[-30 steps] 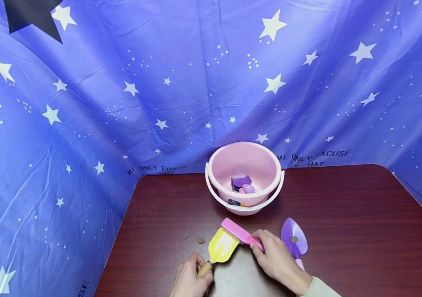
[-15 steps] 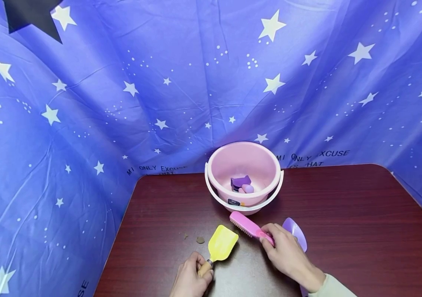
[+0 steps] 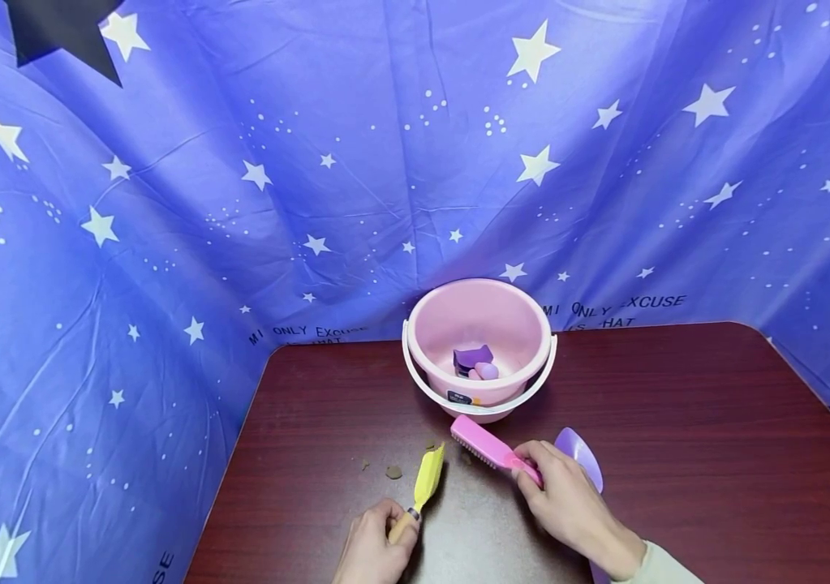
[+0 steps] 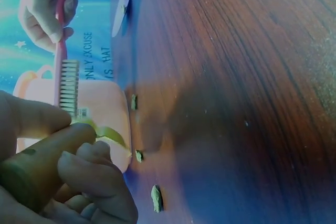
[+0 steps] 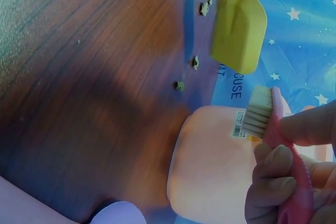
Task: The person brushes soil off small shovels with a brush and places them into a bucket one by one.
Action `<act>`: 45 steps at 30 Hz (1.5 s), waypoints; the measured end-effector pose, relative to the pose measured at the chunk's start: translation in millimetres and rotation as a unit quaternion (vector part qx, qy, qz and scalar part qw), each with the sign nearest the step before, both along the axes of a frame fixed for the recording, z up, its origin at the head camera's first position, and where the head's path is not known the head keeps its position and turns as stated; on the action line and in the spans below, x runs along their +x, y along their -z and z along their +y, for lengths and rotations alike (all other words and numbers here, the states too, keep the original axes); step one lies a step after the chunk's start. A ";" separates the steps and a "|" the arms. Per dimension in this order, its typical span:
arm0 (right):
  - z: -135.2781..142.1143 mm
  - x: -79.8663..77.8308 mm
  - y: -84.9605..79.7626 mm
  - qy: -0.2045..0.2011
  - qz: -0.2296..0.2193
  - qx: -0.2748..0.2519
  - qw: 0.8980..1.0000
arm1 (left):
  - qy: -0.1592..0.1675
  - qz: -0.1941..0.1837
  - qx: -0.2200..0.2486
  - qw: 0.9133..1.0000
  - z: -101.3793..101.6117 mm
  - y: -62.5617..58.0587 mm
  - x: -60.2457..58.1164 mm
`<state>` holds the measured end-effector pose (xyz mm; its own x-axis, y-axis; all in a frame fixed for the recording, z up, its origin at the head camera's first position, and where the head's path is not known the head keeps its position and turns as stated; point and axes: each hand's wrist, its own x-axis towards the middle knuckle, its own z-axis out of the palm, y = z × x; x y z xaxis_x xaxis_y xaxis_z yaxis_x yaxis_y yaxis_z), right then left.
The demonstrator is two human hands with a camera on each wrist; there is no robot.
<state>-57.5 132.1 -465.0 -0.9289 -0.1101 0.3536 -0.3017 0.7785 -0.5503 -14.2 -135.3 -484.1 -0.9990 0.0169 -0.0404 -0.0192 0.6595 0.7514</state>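
My left hand (image 3: 374, 542) grips the wooden handle of a small yellow toy shovel (image 3: 427, 478). Its blade is tilted up on edge, and in the right wrist view the broad face of the yellow blade (image 5: 239, 27) shows nothing lying on it. In my right hand (image 3: 571, 507) is a pink brush (image 3: 483, 442), held by its handle with the pale bristles (image 5: 258, 113) facing the shovel side. Several small brownish clumps lie on the table around the blade, among them a larger clump (image 3: 394, 472) to its left and a small clump (image 5: 195, 62) near its tip.
Behind the tools stands a pink bucket (image 3: 451, 316) with its white handle lowered in front and purple and pink pieces inside. A purple shovel (image 3: 579, 454) lies at the right, partly hidden by my right hand. A blue star-patterned curtain (image 3: 356, 203) hangs behind the table (image 3: 677, 422).
The pink brush has left the yellow blade and shifted right with my right hand, which now covers part of the purple shovel. My left hand has turned the yellow shovel onto its edge.
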 end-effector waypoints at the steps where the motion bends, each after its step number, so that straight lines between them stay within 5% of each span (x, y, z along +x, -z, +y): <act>1: -0.3 0.3 -0.3 -0.001 0.000 -0.001 1.000 | -0.002 0.000 0.001 1.000 0.1 0.1 0.1; 11: -3.6 2.5 -1.7 -0.006 0.004 -0.005 1.000 | -0.001 -0.020 0.032 0.999 -1.0 1.6 -1.0; 23: -8.4 5.6 -3.0 -0.017 0.001 -0.011 1.000 | 0.002 0.005 0.059 0.998 -0.5 -3.7 0.6; 35: -23.4 12.5 -5.6 -0.057 -0.037 -0.047 0.997 | -0.010 0.027 0.032 0.999 2.4 0.5 -0.1; 45: -35.0 19.3 -1.6 -0.103 -0.015 -0.065 0.992 | -0.025 0.041 0.035 0.998 3.8 -0.8 0.1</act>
<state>-38.3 97.1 -463.4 -0.9018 -0.2533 0.3501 -0.4289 0.6238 -0.6533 -14.1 -131.6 -483.3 -0.9986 -0.0341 0.0409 0.0119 0.6056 0.7957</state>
